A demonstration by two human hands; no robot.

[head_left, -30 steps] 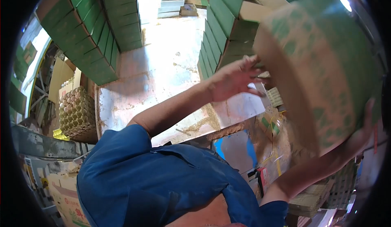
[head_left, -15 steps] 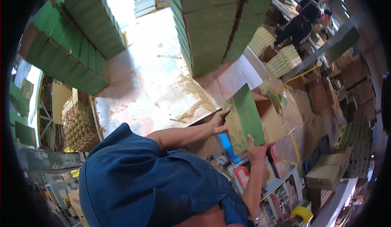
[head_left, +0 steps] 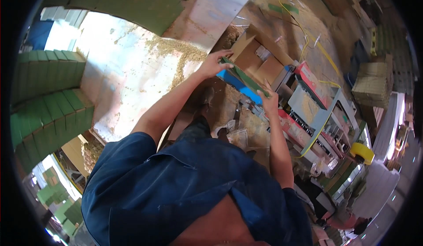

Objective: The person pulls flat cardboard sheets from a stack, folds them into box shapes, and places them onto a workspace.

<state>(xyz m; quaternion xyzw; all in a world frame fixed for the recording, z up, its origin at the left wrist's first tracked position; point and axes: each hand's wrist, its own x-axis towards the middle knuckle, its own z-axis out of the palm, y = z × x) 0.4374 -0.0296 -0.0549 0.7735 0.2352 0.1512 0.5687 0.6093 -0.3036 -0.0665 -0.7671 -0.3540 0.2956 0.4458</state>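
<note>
Ahead of me is a cardboard box point(head_left: 269, 69), brown inside, with its interior facing up. Its near edge is a green strip seen almost edge-on. My left hand point(head_left: 214, 64) grips the left end of that edge, thumb and fingers pinched round it. At the right end of the same edge, my right hand point(head_left: 270, 101) holds on with the fingers partly hidden behind the cardboard. Just below the box lies a bright blue surface point(head_left: 244, 89). To the right of my right hand is a grey machine point(head_left: 308, 107) with red side panels point(head_left: 310, 80).
Stacks of green boxes point(head_left: 48, 111) stand at the left, with another large stack point(head_left: 119, 3) at the far side. A pale floor sheet point(head_left: 132, 65) carries scattered debris. On the right are a yellow tape roll point(head_left: 362, 153), stacked egg trays point(head_left: 372, 85) and a yellow cable point(head_left: 328, 61).
The view has turned to the right. Both hands still hold the box, which has tipped from showing its green and brown outer side to showing its inside, beside the machine.
</note>
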